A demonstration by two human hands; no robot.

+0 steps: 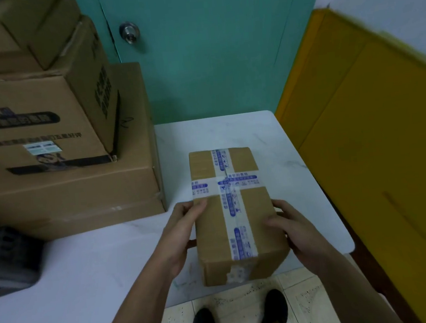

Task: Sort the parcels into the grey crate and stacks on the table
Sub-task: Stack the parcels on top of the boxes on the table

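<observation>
A brown cardboard parcel [210, 229] crossed with white-and-blue printed tape sits over the near right part of the white table [92, 272]. My left hand [185, 231] grips its left side, thumb on top. My right hand [296, 231] grips its right side, fingers curled onto the top face. A stack of bigger cardboard boxes [66, 191] stands on the table's far left, with a printed box [36, 121] on top of the wide bottom one. The grey crate [5, 257] shows only as a dark corner at the left edge.
A yellow board [375, 130] leans at the table's right side. A teal door [203, 45] with a round knob stands behind the table. Tiled floor and my dark shoes [275, 311] show below the table's near edge.
</observation>
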